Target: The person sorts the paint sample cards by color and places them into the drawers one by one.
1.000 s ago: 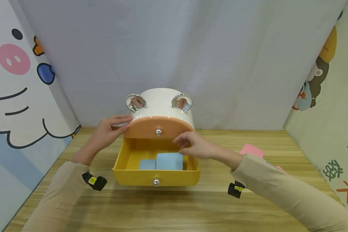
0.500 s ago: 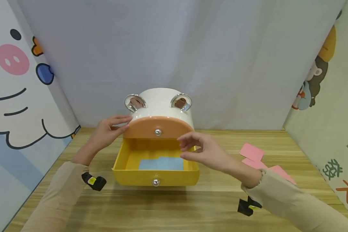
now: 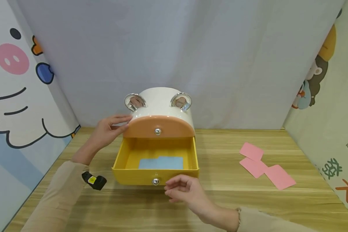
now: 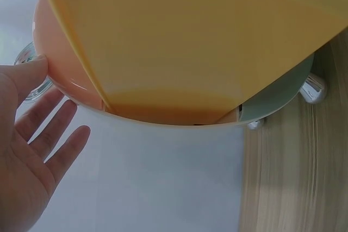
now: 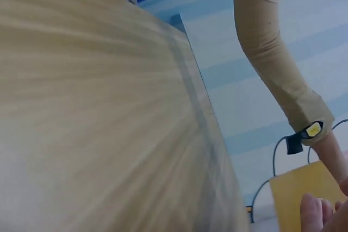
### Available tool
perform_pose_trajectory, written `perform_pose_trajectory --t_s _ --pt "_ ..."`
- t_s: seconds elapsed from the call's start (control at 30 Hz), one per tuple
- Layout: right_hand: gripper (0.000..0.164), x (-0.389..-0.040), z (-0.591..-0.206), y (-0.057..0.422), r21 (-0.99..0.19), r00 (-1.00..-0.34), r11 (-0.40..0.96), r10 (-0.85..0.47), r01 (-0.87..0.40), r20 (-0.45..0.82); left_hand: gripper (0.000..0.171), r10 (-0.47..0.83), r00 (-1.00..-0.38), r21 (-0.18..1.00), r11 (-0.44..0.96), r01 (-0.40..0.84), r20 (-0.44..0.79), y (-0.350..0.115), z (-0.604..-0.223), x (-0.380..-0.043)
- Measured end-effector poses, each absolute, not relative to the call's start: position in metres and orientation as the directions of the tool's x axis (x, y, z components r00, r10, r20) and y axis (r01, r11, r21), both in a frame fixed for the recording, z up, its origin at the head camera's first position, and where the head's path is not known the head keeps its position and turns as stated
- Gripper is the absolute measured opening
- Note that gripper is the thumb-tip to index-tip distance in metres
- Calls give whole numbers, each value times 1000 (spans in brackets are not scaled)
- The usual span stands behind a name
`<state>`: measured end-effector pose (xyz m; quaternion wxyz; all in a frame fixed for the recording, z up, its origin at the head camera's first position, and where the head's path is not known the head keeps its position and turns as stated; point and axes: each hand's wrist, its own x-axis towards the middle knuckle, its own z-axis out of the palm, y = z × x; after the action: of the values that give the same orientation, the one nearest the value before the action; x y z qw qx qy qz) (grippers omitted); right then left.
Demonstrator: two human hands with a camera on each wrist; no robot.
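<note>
A small white cabinet point(image 3: 159, 100) with an orange upper drawer point(image 3: 159, 124) and silver ring-shaped ears stands mid-table. Its yellow lower drawer point(image 3: 156, 175) is pulled out, with light blue paper cards point(image 3: 162, 163) lying flat inside. My left hand point(image 3: 105, 132) rests against the cabinet's left side; in the left wrist view its thumb touches the orange front's edge, its fingers point(image 4: 70, 150) extended alongside. Just below the yellow drawer's front, right of its silver knob point(image 3: 155, 181), my right hand point(image 3: 191, 196) hovers with loosely bent fingers and nothing visible in them.
Three pink paper cards point(image 3: 280, 177) lie on the wooden table point(image 3: 226, 212) at the right, partly overlapping or touching. A pale curtain point(image 3: 235, 64) hangs behind the table, and printed panels point(image 3: 322, 122) flank it.
My right hand has pulled back from above the drawer and moved down to its front. The raised blue card now lies flat inside. My left hand has stayed put.
</note>
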<state>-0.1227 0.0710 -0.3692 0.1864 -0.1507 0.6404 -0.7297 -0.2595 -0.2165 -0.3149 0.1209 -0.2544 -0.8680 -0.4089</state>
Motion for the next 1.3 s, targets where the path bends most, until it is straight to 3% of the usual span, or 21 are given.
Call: perform_pose_trajectory --t_s 0.1,0.23,0.53,0.93,1.3 --pt "30 -119 -384 62 -962 -903 -179 -412 208 -118 34 342 -843 650 537 537 414 -216 -315 -260" --pt "32 -118 -394 51 -931 -922 -257 -354 258 -157 35 340 -852 654 546 524 399 -215 -314 -259" --pt "36 -117 -399 34 -934 -969 -303 -210 191 -130 34 340 -848 661 532 529 406 -214 -314 -259" --pt "28 -123 -397 25 -940 -980 -283 -113 192 -167 34 335 -850 667 527 526 406 -214 -314 -258" --pt "27 -142 -403 16 -955 -993 -275 -2 111 -115 34 331 -847 665 524 531 416 -215 -314 -258"
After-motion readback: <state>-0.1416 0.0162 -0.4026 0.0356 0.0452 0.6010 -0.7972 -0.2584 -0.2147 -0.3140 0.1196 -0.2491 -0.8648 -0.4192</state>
